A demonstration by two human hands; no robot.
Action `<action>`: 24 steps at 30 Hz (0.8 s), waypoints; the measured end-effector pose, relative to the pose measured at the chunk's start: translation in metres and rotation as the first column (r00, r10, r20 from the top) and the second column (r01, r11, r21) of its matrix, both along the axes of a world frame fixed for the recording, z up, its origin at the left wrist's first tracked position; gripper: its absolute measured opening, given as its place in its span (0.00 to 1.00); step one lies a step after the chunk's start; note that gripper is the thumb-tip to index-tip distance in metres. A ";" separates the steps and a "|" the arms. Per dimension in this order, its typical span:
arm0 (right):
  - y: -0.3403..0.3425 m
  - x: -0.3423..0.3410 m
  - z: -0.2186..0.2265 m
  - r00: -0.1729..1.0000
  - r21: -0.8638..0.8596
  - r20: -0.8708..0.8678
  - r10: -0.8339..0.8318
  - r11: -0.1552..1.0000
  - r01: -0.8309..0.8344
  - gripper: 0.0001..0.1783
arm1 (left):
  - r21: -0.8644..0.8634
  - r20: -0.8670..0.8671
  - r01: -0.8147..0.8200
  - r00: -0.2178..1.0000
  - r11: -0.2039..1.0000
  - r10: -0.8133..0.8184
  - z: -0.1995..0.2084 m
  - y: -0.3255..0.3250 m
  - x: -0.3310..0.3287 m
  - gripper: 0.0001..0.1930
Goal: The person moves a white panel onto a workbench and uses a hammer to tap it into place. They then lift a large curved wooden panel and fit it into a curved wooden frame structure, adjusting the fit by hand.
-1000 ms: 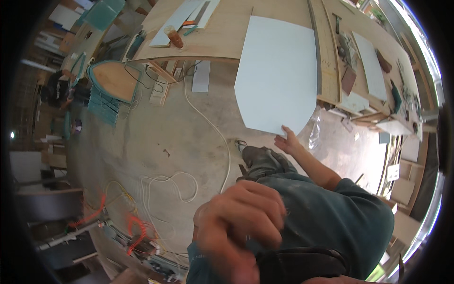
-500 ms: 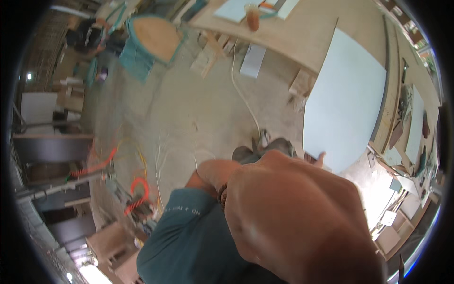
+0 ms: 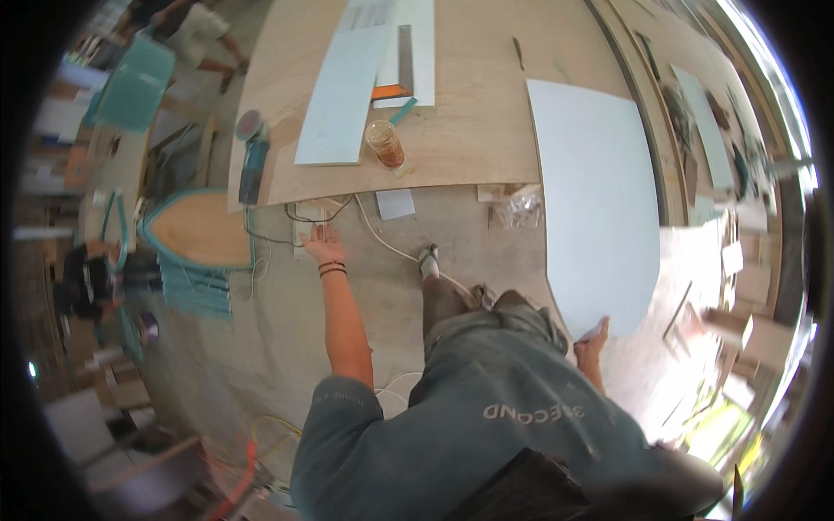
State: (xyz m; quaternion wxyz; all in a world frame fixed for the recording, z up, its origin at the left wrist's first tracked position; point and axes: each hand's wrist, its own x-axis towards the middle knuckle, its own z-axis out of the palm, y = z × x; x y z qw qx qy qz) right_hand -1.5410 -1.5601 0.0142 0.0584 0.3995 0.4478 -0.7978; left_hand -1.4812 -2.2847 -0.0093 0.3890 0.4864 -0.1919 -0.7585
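My right hand (image 3: pixel 592 346) grips the near corner of a large white panel (image 3: pixel 599 200), which rests on the wooden table (image 3: pixel 478 143) and juts past its front edge. Ahead and to the left, my left hand (image 3: pixel 323 244) reaches out with its fingers spread, seemingly holding nothing. It is just below the table's edge, close to a dark cable. That cable runs near a teal angle grinder (image 3: pixel 253 165) on the table's left corner.
On the table lie a long white board (image 3: pixel 343 104), an orange-handled try square (image 3: pixel 405 61) and a jar with brown contents (image 3: pixel 385 145). A pale cable (image 3: pixel 373 227) crosses the floor. Co-workers are at the left, near a boat-shaped piece (image 3: pixel 200 227).
My left arm, bent close to my body before, now stretches forward toward the table edge. The view has swung, showing more of the table. My right hand remains on the panel.
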 end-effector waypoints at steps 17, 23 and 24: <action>-0.041 -0.008 0.017 0.934 0.249 0.194 -0.300 0.936 0.248 0.44 | -0.011 -0.104 -0.049 0.993 0.999 0.047 -0.024 -0.136 -0.087 0.54; -0.022 -0.015 0.012 0.930 0.340 0.177 -0.322 0.907 0.249 0.45 | 0.186 0.150 0.297 0.933 0.937 -0.326 -0.079 -0.100 -0.070 0.42; -0.021 -0.015 0.011 0.928 0.359 0.169 -0.332 0.898 0.256 0.45 | 0.241 0.201 0.481 0.825 0.843 -0.528 -0.101 -0.092 -0.067 0.39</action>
